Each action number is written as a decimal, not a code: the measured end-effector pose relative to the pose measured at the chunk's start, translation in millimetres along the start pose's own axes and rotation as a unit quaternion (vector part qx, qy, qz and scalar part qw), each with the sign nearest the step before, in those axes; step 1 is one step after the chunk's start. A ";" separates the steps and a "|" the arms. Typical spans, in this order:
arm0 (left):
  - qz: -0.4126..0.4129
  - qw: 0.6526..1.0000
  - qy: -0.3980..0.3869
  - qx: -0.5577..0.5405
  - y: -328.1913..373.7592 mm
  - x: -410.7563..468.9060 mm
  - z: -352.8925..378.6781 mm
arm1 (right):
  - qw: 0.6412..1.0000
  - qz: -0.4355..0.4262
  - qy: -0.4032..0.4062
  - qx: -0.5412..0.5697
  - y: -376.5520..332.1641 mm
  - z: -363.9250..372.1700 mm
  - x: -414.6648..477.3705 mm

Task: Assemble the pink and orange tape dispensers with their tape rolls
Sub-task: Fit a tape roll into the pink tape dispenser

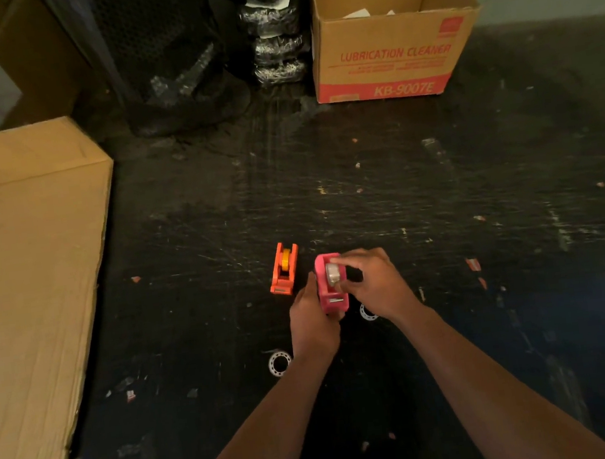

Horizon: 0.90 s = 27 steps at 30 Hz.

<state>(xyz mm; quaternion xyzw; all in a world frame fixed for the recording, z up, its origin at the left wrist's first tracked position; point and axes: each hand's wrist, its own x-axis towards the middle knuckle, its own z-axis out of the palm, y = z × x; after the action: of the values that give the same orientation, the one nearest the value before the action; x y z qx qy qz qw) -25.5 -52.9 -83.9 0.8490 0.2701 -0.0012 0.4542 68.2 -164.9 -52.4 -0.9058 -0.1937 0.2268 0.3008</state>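
1. An open cardboard box (391,52) printed in red with "LUBRICATION CLEANER" and "KB-9007E" stands at the far side of the dark, scratched floor (365,191); it serves as the landmark here.
2. Just left of that box, a stack of black plastic-wrapped bundles (275,38) rises against the wall.
3. Further left of the box, a dark mesh-patterned object (155,37) leans over crumpled black plastic wrap (186,102).
4. Well to the box's left and nearer the camera, a large flat cardboard carton (29,285) lies on the floor.
5. Behind that carton, far left of the box, sit more brown cartons (2,64).
6. Small paper scraps (473,263) dot the floor, nearer the camera than the box.
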 end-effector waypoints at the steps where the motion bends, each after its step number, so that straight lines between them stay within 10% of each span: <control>1: 0.008 1.000 0.009 -0.005 -0.6 -1.1 -0.5 | 1.000 -0.004 0.004 -0.007 0.5 1.3 -0.1; 27: 0.011 0.999 0.001 -0.046 4.9 0.6 -9.4 | 1.000 -0.010 0.026 -0.007 14.3 11.5 3.4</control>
<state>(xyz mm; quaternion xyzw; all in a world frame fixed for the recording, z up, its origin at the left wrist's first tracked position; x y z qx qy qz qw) -25.1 -47.5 -74.8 0.8301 0.2611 0.0166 0.4924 68.0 -168.6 -70.7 -0.9114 -0.1964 0.1990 0.3018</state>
